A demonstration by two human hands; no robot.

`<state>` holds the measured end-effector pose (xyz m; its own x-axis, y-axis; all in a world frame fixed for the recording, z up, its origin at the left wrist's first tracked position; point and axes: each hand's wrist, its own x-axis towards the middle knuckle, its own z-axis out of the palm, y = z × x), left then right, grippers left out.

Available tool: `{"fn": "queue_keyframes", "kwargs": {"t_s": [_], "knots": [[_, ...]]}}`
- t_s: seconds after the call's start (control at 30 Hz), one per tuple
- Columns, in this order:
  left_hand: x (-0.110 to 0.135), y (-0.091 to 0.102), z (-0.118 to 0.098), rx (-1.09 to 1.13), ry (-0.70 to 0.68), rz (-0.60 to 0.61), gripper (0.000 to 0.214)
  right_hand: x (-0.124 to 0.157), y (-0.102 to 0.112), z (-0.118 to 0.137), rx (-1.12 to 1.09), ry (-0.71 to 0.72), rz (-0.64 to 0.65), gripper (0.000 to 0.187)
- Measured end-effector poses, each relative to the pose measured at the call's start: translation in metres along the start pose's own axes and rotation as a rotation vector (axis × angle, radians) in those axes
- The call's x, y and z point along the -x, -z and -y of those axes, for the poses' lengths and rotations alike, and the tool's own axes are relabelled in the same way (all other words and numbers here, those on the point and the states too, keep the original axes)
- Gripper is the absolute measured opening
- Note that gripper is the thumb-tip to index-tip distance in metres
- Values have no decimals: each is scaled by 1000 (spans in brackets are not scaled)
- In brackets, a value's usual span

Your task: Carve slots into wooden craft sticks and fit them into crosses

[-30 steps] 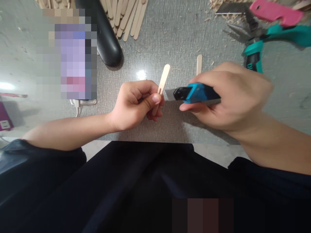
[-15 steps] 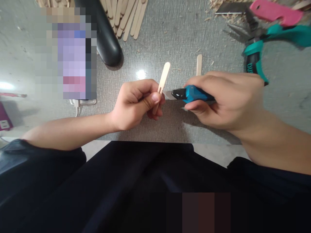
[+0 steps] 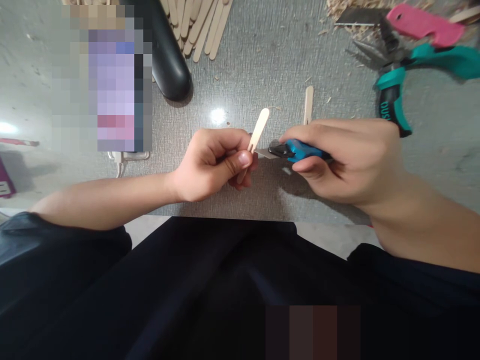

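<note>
Between thumb and fingers, my left hand [image 3: 213, 162] pinches a wooden craft stick [image 3: 259, 129], its rounded end tilted up and to the right. A small notch or hole shows in the stick just above my thumb. My right hand [image 3: 352, 157] is wrapped round a blue and black utility knife [image 3: 300, 150]. The knife's blade tip is at the stick, close to the notch and my left thumb. Behind my right hand lies another craft stick [image 3: 308, 104], its lower part hidden by the hand.
A pile of craft sticks [image 3: 202, 30] lies at the back beside a long black object [image 3: 173, 75]. Teal-handled pliers [image 3: 392, 82], a pink-handled knife [image 3: 425, 24] and wood shavings [image 3: 347, 7] are at the back right. A white cable [image 3: 119, 162] runs below a blurred-out patch at left.
The stick in my left hand has shifted slightly right and down and leans more. The knife has turned a little, and its blade tip now reaches the stick.
</note>
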<state>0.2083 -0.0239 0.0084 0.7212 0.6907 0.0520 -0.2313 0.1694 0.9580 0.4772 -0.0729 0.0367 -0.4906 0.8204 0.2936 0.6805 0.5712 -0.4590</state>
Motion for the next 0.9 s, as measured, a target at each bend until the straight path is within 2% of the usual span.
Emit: {"fn": "queue_keyframes", "kwargs": {"t_s": [0.2,0.43,0.67,0.77,0.9], "knots": [[-2,0,-4,55,53,9,52,3,-3,1,18,-43,-33,68],[-3,-1,-6,76,105,-33,54,4,-5,-1,123,-6,-131,66],[-3,1,-3,40,69,-12,52,2,-1,-3,38,-10,-23,68],[-2,4,-1,5,69,23,52,4,-1,-2,-29,-29,16,65],[-2,9,3,3,5,97,48,9,-3,0,-123,-78,45,63]]}}
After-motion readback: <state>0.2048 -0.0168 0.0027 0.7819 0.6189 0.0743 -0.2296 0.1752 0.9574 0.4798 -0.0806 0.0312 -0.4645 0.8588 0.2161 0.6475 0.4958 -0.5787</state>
